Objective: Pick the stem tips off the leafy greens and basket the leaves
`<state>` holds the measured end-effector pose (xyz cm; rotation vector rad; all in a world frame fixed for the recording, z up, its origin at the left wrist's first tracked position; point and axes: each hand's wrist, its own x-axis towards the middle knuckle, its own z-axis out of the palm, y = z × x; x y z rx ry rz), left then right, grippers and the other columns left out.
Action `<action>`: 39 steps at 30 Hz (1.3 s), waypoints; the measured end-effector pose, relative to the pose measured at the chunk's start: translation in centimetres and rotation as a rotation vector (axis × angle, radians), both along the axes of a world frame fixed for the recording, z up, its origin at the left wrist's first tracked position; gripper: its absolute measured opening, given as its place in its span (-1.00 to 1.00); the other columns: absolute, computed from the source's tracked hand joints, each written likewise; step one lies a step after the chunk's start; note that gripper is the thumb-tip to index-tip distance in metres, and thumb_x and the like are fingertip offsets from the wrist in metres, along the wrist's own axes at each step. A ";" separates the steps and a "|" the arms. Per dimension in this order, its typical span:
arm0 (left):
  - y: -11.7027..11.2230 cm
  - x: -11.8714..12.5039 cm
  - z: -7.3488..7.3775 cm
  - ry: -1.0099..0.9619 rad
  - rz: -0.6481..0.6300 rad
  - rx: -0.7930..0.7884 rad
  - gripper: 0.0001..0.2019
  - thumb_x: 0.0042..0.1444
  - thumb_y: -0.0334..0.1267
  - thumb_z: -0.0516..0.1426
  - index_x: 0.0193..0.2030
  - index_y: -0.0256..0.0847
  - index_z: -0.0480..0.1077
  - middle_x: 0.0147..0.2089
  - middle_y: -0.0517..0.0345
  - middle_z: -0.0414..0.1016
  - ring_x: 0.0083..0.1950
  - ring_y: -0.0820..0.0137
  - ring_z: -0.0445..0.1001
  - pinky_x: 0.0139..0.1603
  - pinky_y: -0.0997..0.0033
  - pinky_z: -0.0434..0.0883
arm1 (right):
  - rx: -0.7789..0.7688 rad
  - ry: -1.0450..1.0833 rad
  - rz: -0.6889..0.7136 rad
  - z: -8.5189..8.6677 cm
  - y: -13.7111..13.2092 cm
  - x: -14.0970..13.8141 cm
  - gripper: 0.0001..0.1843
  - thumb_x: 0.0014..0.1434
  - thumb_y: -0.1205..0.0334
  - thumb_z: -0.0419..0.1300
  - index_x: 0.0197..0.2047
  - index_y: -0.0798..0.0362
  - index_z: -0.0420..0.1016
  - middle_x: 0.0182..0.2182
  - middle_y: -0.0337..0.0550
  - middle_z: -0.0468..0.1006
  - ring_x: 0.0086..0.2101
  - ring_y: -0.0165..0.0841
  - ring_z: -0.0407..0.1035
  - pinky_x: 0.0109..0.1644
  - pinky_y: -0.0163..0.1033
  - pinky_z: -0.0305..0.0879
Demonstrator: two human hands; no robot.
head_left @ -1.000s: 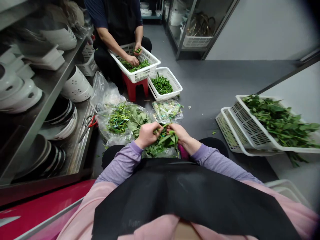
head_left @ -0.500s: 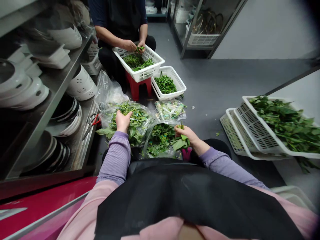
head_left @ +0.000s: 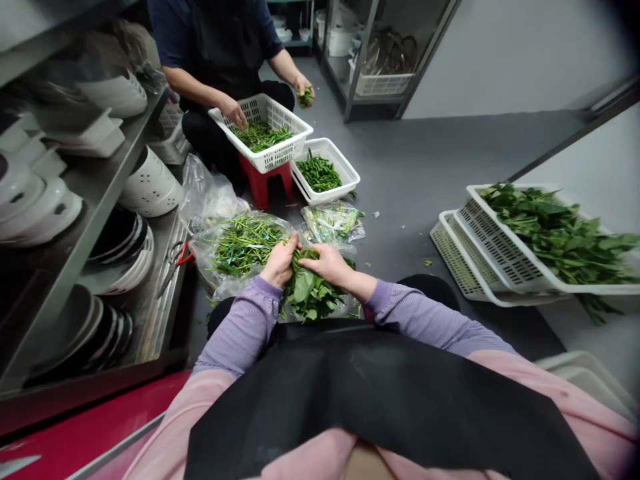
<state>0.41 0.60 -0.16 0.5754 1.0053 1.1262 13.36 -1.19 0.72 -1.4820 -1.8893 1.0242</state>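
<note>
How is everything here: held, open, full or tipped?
Left hand: closed on leafy bunch
Right hand: closed on it
Leafy bunch: held
Stem bag: open, filled
Red stool: upright
Stool basket: partly filled
Green chili basket: partly filled
Leafy-greens basket: tilted, heaped
Red-handled scissors: lying on shelf

The grey floor [head_left: 415,173] extends beyond both hands. Directly upon it: an open plastic bag of green stems [head_left: 235,247], just outward of the left hand [head_left: 280,261]; a clear packet of greens [head_left: 333,221], just beyond the right hand [head_left: 330,265]; farther beyond the hands, a red stool [head_left: 263,185] and nested white baskets [head_left: 350,180]; to the right of the right hand, scattered leaf scraps [head_left: 429,263]. The lower metal shelf [head_left: 153,317], left of the left hand, bears red-handled scissors [head_left: 185,254] and stacked dishes [head_left: 140,268].
</note>
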 end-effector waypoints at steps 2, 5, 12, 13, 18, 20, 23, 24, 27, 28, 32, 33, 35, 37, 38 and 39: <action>-0.2 0.2 -0.2 -0.006 -0.018 -0.037 -0.49 -0.34 0.13 0.28 -0.57 -0.30 0.24 -0.60 0.26 0.28 -0.59 0.58 0.26 -0.52 0.52 0.25 | -0.055 0.129 -0.018 -0.6 0.2 0.2 -0.65 -0.05 0.00 0.20 -0.30 0.12 0.47 -0.45 -0.19 0.49 -0.42 -0.39 0.31 -0.29 -0.30 0.17; -0.5 0.3 -0.3 0.010 -0.046 -0.038 -0.49 -0.36 0.13 0.29 -0.57 -0.29 0.23 -0.61 0.25 0.29 -0.59 0.54 0.28 -0.51 0.48 0.25 | -0.086 0.267 -0.041 -0.9 0.2 0.5 -0.69 -0.12 0.10 0.24 -0.33 0.13 0.48 -0.44 -0.21 0.50 -0.40 -0.40 0.31 -0.24 -0.29 0.20; -1.0 0.3 0.1 0.069 -0.168 0.079 -0.58 -0.39 -0.21 0.37 -0.56 -0.27 0.18 -0.62 0.27 0.31 -0.57 0.54 0.32 -0.49 0.52 0.25 | -0.597 0.768 -0.094 -0.7 0.2 1.5 -0.68 -0.26 0.16 0.32 -0.42 0.16 0.40 -0.57 -0.23 0.46 -0.51 -0.45 0.32 -0.33 -0.31 0.24; -1.1 0.3 0.1 0.084 -0.184 0.097 -0.58 -0.37 -0.22 0.36 -0.55 -0.26 0.17 -0.62 0.27 0.32 -0.57 0.53 0.34 -0.49 0.53 0.26 | -0.601 0.788 -0.097 -0.8 0.2 1.7 -0.68 -0.26 0.16 0.32 -0.43 0.15 0.40 -0.58 -0.24 0.44 -0.52 -0.45 0.31 -0.35 -0.32 0.24; -0.5 -0.8 0.3 0.229 -0.137 0.115 -0.64 -0.21 -0.16 0.27 -0.49 -0.23 0.14 -0.60 0.27 0.33 -0.61 0.51 0.34 -0.55 0.51 0.27 | -0.463 0.833 -0.261 -1.5 0.7 3.0 -0.68 -0.20 0.06 0.29 -0.52 0.08 0.28 -0.69 -0.37 0.27 -0.63 -0.52 0.16 -0.50 -0.34 0.11; 0.0 -2.0 0.4 0.449 -0.086 0.142 -0.71 -0.15 -0.18 0.24 -0.48 -0.23 0.18 -0.66 0.33 0.27 -0.68 0.56 0.25 -0.61 0.54 0.20 | -0.363 0.773 -0.325 -1.5 1.6 4.3 -0.64 -0.18 0.02 0.29 -0.56 0.06 0.23 -0.71 -0.38 0.20 -0.65 -0.53 0.09 -0.54 -0.34 0.04; 0.6 -3.5 0.9 0.813 -0.085 0.184 -0.79 -0.16 -0.25 0.25 -0.45 -0.27 0.30 -0.71 0.35 0.21 -0.74 0.59 0.16 -0.66 0.56 0.09 | -0.180 0.766 -0.420 -0.7 3.2 7.0 -0.60 -0.14 -0.06 0.27 -0.54 0.05 0.22 -0.71 -0.37 0.20 -0.65 -0.53 0.07 -0.56 -0.34 0.01; 0.6 -3.8 1.2 0.866 -0.123 0.192 -0.80 -0.16 -0.26 0.25 -0.42 -0.29 0.34 -0.72 0.35 0.21 -0.74 0.59 0.15 -0.67 0.56 0.08 | -0.157 0.769 -0.420 -0.3 3.6 7.8 -0.61 -0.14 -0.07 0.27 -0.51 0.05 0.25 -0.70 -0.37 0.21 -0.65 -0.53 0.08 -0.56 -0.34 0.01; 0.0 -3.3 1.7 0.708 -0.326 0.237 -0.70 -0.09 -0.16 0.22 -0.25 -0.34 0.42 -0.72 0.32 0.21 -0.72 0.58 0.16 -0.66 0.55 0.09 | -0.356 0.654 -0.213 0.8 4.0 8.6 -0.62 -0.20 0.01 0.33 -0.43 0.11 0.35 -0.68 -0.35 0.28 -0.64 -0.53 0.12 -0.55 -0.35 0.03; -0.3 -2.9 1.9 0.595 -0.381 0.255 -0.65 -0.07 -0.12 0.20 -0.19 -0.34 0.42 -0.70 0.32 0.22 -0.71 0.59 0.17 -0.66 0.55 0.10 | -0.468 0.600 -0.106 1.0 3.8 8.3 -0.62 -0.21 0.04 0.34 -0.42 0.13 0.37 -0.68 -0.33 0.30 -0.64 -0.54 0.13 -0.55 -0.35 0.03; -1.0 -1.2 1.8 0.258 -0.423 0.261 -0.64 -0.08 -0.08 0.21 -0.25 -0.33 0.36 -0.62 0.30 0.27 -0.69 0.62 0.17 -0.67 0.57 0.12 | -0.749 0.543 0.187 0.7 2.6 5.9 -0.64 -0.16 0.07 0.32 -0.40 0.19 0.40 -0.65 -0.32 0.32 -0.63 -0.55 0.16 -0.52 -0.36 0.06; -1.1 -1.0 1.7 0.223 -0.407 0.251 -0.67 -0.10 -0.09 0.22 -0.31 -0.32 0.33 -0.61 0.29 0.29 -0.70 0.63 0.18 -0.68 0.58 0.12 | -0.785 0.552 0.223 0.5 2.4 5.5 -0.65 -0.13 0.07 0.30 -0.39 0.19 0.40 -0.65 -0.31 0.32 -0.62 -0.55 0.16 -0.51 -0.36 0.07; -1.0 -0.9 1.4 0.186 -0.374 0.234 -0.70 -0.12 -0.12 0.23 -0.40 -0.30 0.28 -0.58 0.26 0.34 -0.70 0.63 0.20 -0.69 0.59 0.11 | -0.842 0.580 0.273 0.1 2.0 4.9 -0.66 -0.09 0.06 0.26 -0.38 0.19 0.39 -0.64 -0.32 0.32 -0.62 -0.55 0.16 -0.51 -0.36 0.07; -0.9 -0.9 1.1 0.173 -0.341 0.220 -0.73 -0.12 -0.15 0.22 -0.43 -0.30 0.26 -0.56 0.24 0.37 -0.70 0.63 0.21 -0.69 0.59 0.12 | -0.891 0.603 0.292 -0.2 1.7 4.7 -0.68 -0.07 0.07 0.24 -0.38 0.18 0.38 -0.64 -0.33 0.31 -0.62 -0.55 0.15 -0.51 -0.36 0.07; -0.9 -0.8 1.0 0.173 -0.314 0.216 -0.75 -0.13 -0.17 0.21 -0.44 -0.30 0.27 -0.58 0.25 0.36 -0.71 0.63 0.21 -0.69 0.59 0.12 | -0.908 0.615 0.287 -0.2 1.5 4.6 -0.70 -0.10 0.10 0.24 -0.40 0.17 0.36 -0.64 -0.33 0.31 -0.61 -0.54 0.15 -0.50 -0.37 0.08; -1.0 -0.8 0.9 0.178 -0.280 0.215 -0.77 -0.13 -0.20 0.20 -0.44 -0.30 0.27 -0.59 0.27 0.35 -0.72 0.63 0.20 -0.69 0.59 0.12 | -0.916 0.634 0.271 -0.2 1.2 4.6 -0.72 -0.13 0.13 0.26 -0.42 0.16 0.35 -0.63 -0.33 0.31 -0.60 -0.54 0.16 -0.50 -0.37 0.08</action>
